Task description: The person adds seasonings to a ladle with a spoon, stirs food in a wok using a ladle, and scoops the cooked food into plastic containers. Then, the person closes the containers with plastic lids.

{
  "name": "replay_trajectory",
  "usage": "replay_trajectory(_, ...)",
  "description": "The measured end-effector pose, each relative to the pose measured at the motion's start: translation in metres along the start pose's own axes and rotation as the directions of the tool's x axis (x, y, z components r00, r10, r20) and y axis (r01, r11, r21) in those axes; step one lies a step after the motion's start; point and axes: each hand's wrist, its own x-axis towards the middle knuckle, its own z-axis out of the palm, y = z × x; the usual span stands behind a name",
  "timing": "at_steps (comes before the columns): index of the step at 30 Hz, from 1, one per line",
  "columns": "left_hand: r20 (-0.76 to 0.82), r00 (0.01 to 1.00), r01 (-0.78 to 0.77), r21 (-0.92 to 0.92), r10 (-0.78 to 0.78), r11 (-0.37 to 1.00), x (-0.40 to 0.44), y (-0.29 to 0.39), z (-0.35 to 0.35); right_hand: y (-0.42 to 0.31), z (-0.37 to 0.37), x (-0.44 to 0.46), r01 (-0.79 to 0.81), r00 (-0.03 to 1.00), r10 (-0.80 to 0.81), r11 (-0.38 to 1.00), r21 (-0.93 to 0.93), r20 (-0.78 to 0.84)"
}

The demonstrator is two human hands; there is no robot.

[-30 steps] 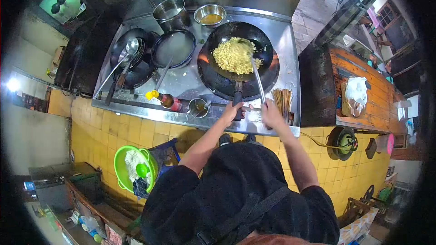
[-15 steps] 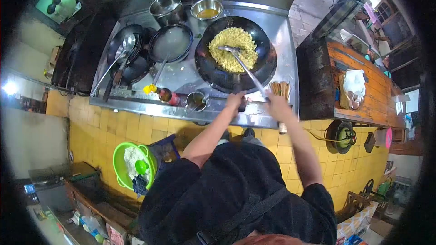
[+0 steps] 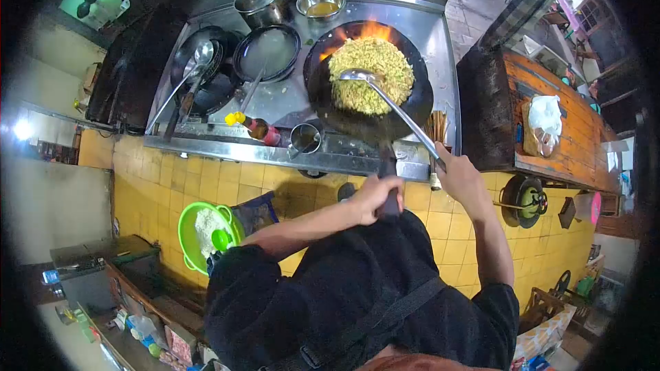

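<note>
My left hand [image 3: 380,196] grips the dark handle of a black wok [image 3: 421,103] close to my body. Yellow fried rice [image 3: 378,55] fills the middle of the wok. Orange flames [image 3: 375,29] rise behind its far rim. In my right hand [image 3: 462,177] is the handle of a long metal ladle [image 3: 401,111]. The ladle's bowl rests against the rice at its left side. Near my right hand, a bundle of thin sticks [image 3: 436,127] stands at the stove's front right.
On the steel stove [image 3: 271,106] stand a metal pot [image 3: 263,8], a bowl of yellowish liquid [image 3: 321,8], a pan of cloudy liquid [image 3: 267,55] and a red-labelled bottle [image 3: 259,130]. A metal cup [image 3: 304,139] sits near the front edge. A green tub [image 3: 187,237] stands behind on the left.
My left hand has come back toward my body, with the wok handle in it. Flames have flared up around the wok. The rice has shifted, and my right hand has moved right and back with the ladle.
</note>
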Motion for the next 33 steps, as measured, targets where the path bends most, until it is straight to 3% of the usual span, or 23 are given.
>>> replay_trajectory(1,0.031,0.998,0.050,0.002,-0.051,0.999,-0.010,0.002,0.007,-0.001,-0.003,-0.002,-0.004,1.000,0.004,1.000,0.007,-0.012)
replay_trajectory(3,-0.032,0.999,-0.024,0.270,0.034,0.963,0.015,0.034,-0.008,-0.002,-0.004,-0.016,0.114,0.993,-0.114,0.993,-0.001,0.001)
replay_trajectory(4,0.103,0.976,-0.215,0.262,0.194,0.941,0.039,0.051,-0.025,0.002,0.006,-0.016,0.103,0.995,-0.103,0.995,0.006,0.011)
replay_trajectory(5,0.091,0.975,-0.213,0.127,0.203,0.969,0.064,0.063,-0.046,0.009,0.023,-0.006,0.054,0.998,-0.055,0.996,-0.077,-0.014)
replay_trajectory(7,0.089,0.947,-0.320,0.179,0.309,0.930,0.069,0.057,-0.056,0.016,0.053,0.001,-0.012,0.999,0.005,0.989,-0.145,-0.046)
replay_trajectory(9,-0.059,0.966,-0.235,0.203,0.252,0.951,0.032,0.026,-0.031,0.025,0.059,0.017,-0.080,0.988,0.052,0.977,-0.196,-0.147)
replay_trajectory(11,0.076,0.996,-0.056,0.160,0.044,0.986,-0.008,0.003,-0.023,0.031,0.050,0.007,-0.084,0.975,0.047,0.983,-0.165,-0.218)
replay_trajectory(13,0.011,1.000,-0.016,0.171,0.014,0.985,0.000,0.005,-0.028,0.018,0.006,-0.024,0.000,0.967,0.003,1.000,0.014,-0.255)
replay_trajectory(14,0.042,0.998,-0.058,0.171,0.052,0.984,0.015,0.014,-0.038,0.017,0.001,-0.035,0.075,0.950,-0.016,0.981,0.178,-0.311)
replay_trajectory(15,0.074,0.993,-0.100,0.171,0.089,0.980,0.040,0.024,-0.053,0.014,0.003,-0.040,0.067,0.951,-0.007,0.981,0.184,-0.309)
replay_trajectory(16,0.130,0.958,-0.280,0.223,0.256,0.934,0.074,0.021,-0.077,0.009,0.005,-0.042,0.087,0.931,-0.003,0.973,0.215,-0.364)
replay_trajectory(17,0.178,0.938,-0.326,0.158,0.298,0.932,0.089,0.027,-0.086,0.004,0.007,-0.045,0.107,0.907,0.006,0.964,0.244,-0.421)
replay_trajectory(20,0.183,0.922,-0.374,0.197,0.341,0.906,0.137,0.040,-0.107,-0.007,0.058,0.002,0.048,0.857,0.067,0.977,0.207,-0.511)
replay_trajectory(22,0.135,0.919,-0.392,0.231,0.369,0.891,0.155,0.051,-0.112,-0.012,0.105,0.053,-0.108,0.880,0.153,0.986,0.125,-0.449)
replay_trajectory(24,0.098,0.924,-0.383,0.235,0.370,0.893,0.153,0.058,-0.108,-0.002,0.143,0.094,-0.154,0.949,0.125,0.985,-0.079,-0.290)
replay_trajectory(25,0.048,0.926,-0.376,0.224,0.375,0.899,0.153,0.060,-0.104,0.000,0.152,0.104,-0.147,0.970,0.125,0.985,-0.092,-0.207)
replay_trajectory(27,0.093,0.924,-0.383,0.220,0.372,0.897,0.153,0.060,-0.115,0.005,0.167,0.123,-0.171,0.975,0.189,0.975,0.144,-0.119)
replay_trajectory(29,0.066,0.942,-0.335,0.248,0.329,0.909,0.154,0.064,-0.116,-0.002,0.145,0.122,-0.084,0.991,0.106,0.969,0.231,-0.083)
replay_trajectory(31,0.086,0.945,-0.327,0.291,0.316,0.899,0.156,0.066,-0.123,0.010,0.161,0.129,-0.021,0.986,0.072,0.949,0.315,-0.151)
replay_trajectory(32,0.043,0.965,-0.260,0.228,0.257,0.938,0.148,0.070,-0.118,0.008,0.167,0.125,-0.060,0.980,0.112,0.955,0.290,-0.164)
replay_trajectory(33,0.135,0.956,-0.286,0.229,0.260,0.930,0.174,0.073,-0.142,0.008,0.166,0.106,-0.059,0.970,0.141,0.926,0.374,-0.197)
